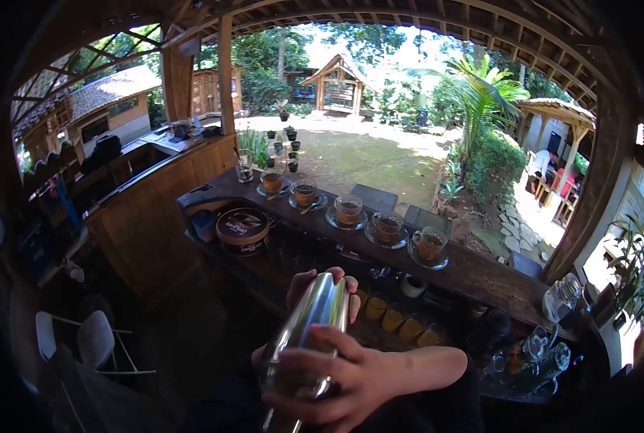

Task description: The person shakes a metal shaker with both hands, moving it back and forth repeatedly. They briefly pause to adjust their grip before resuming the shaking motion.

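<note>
A shiny metal cocktail shaker (320, 307) is held tilted in front of me, low in the middle of the view. My right hand (336, 375) wraps round its lower, nearer part, fingers spread over the metal and slightly blurred. Behind the shaker is my left hand (300, 287), its fingertips curled round the upper end from both sides; most of that hand is hidden. Beyond, on the wooden counter, several glass cups of amber drink (348, 209) stand in a row on saucers. On a lower shelf, glasses of yellow-orange liquid (392, 320) stand close to the shaker.
A round brown tub (242, 229) sits left of the cups. A clear glass (245, 169) stands at the counter's left end, glass jars (562, 297) at its right. White folding chairs (94, 338) are at lower left. Outside are a garden and people at far right.
</note>
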{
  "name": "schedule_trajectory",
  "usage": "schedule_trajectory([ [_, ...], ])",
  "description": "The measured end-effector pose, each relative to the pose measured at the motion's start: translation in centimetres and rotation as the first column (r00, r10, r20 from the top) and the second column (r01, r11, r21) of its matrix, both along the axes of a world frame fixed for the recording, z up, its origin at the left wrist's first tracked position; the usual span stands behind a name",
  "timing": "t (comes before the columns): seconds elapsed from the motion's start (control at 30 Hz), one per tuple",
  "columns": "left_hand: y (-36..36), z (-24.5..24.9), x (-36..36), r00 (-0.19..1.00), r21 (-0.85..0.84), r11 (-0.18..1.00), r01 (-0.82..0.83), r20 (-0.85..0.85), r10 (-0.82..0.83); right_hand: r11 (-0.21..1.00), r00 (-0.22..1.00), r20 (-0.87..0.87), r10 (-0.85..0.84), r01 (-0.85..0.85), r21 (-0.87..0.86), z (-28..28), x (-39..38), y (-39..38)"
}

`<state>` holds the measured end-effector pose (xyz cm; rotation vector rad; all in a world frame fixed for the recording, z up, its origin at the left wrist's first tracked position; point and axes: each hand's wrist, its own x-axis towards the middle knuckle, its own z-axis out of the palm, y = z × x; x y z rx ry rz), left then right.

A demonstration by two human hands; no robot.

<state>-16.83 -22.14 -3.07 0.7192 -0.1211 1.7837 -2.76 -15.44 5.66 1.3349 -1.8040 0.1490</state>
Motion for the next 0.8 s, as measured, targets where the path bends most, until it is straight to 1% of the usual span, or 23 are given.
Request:
schedule_trajectory([
  [0.03,0.3,0.0,-0.1,0.999,0.080,0.997,0.010,-0.051,-0.006,1.000,0.999,-0.052,-0.013,0.014,0.019,-0.3,-0.1,-0.6],
  [0.1,1.3,-1.5,-0.9,0.985,-0.116,0.991,0.071,0.163,-0.051,0.999,0.999,0.032,-0.034,0.035,-0.020,-0.9,-3.1,1.1],
  [0.13,1.9,-2.5,-0.8,0.983,-0.116,0.987,0.109,0.159,-0.090,0.991,0.984,0.153,-0.095,0.108,-0.080,-1.8,-4.9,2.5],
  [0.17,2.8,-3.8,-0.4,0.966,-0.279,0.960,-0.019,0.242,0.089,0.967,0.948,0.272,-0.164,0.209,-0.148,-2.5,-6.5,3.8],
  [0.2,4.3,-5.6,-0.2,0.921,-0.437,0.891,-0.122,0.285,0.266,0.905,0.887,0.442,-0.134,0.291,-0.310,-2.8,-7.4,5.3],
  [0.23,5.5,-10.1,-2.7,0.917,-0.015,0.944,0.330,0.244,-0.316,0.820,0.780,0.607,-0.151,0.442,-0.363,-2.7,-6.9,6.7],
  [0.27,5.3,-7.1,-1.4,0.957,-0.251,0.945,0.210,0.253,-0.145,0.834,0.833,0.524,-0.177,0.409,-0.369,-2.1,-5.9,7.3],
  [0.3,4.5,-4.3,0.2,0.977,-0.474,0.877,0.076,0.209,0.029,0.849,0.876,0.440,-0.199,0.378,-0.369,-1.5,-4.6,7.4],
  [0.33,3.9,-0.8,2.0,0.876,-0.313,0.889,0.333,0.452,-0.169,0.913,0.946,0.240,-0.217,0.283,-0.293,-0.6,-2.8,7.0],
  [0.37,4.2,2.0,2.9,0.681,-0.101,0.839,0.535,0.639,-0.357,0.963,0.979,0.036,-0.198,0.201,-0.181,0.4,-0.9,6.0],
  [0.4,4.8,3.2,1.7,0.996,-0.412,0.907,0.089,0.021,-0.088,0.969,0.972,0.125,-0.199,0.214,-0.126,0.8,1.9,5.1],
  [0.43,6.3,2.9,1.3,0.978,-0.145,0.981,0.132,-0.142,-0.153,0.973,0.956,0.215,-0.198,0.218,-0.074,0.7,4.2,4.4],
  [0.47,7.2,3.3,1.9,0.973,-0.123,0.985,0.123,-0.179,-0.144,0.973,0.956,-0.178,-0.232,0.229,-0.038,0.3,4.3,4.2],
  [0.5,8.1,3.6,2.7,0.968,-0.101,0.989,0.111,-0.212,-0.131,0.970,0.976,0.050,-0.211,0.215,-0.113,-0.4,5.5,5.4],
  [0.53,9.8,3.0,3.2,0.969,-0.226,0.962,0.153,-0.159,-0.191,0.949,0.963,-0.011,-0.270,0.265,-0.169,-0.6,5.8,6.7],
  [0.57,12.1,1.9,4.0,0.973,-0.413,0.890,0.194,-0.037,-0.229,0.925,0.942,-0.069,-0.329,0.306,-0.227,-0.5,5.9,8.2],
  [0.6,14.2,0.3,5.6,0.972,-0.428,0.894,0.130,-0.122,-0.200,0.837,0.899,0.024,-0.437,0.417,-0.353,-1.5,6.2,10.1],
  [0.63,15.2,-0.8,7.0,0.963,-0.433,0.899,0.064,-0.209,-0.169,0.722,0.842,0.127,-0.524,0.518,-0.459,-2.7,6.9,11.9],
  [0.67,14.9,-1.4,7.7,0.960,-0.427,0.900,0.082,-0.209,-0.187,0.551,0.794,0.213,-0.570,0.561,-0.618,-4.0,8.3,12.7],
  [0.7,14.7,-1.8,8.4,0.904,-0.438,0.825,0.357,-0.058,-0.423,0.354,0.746,0.293,-0.598,0.573,-0.739,-4.5,9.9,12.9],
  [0.73,15.2,-1.4,9.0,0.770,-0.409,0.684,0.604,0.080,-0.633,0.378,0.762,0.204,-0.615,0.512,-0.772,-4.3,11.8,12.8],
  [0.77,15.1,0.4,10.2,0.755,-0.398,0.676,0.620,0.069,-0.652,0.400,0.770,0.123,-0.626,0.452,-0.798,-3.4,13.4,12.0],
  [0.8,14.0,2.9,11.9,0.789,-0.375,0.759,0.533,-0.105,-0.606,0.531,0.811,-0.068,-0.582,0.315,-0.787,-1.8,14.2,10.2],
])
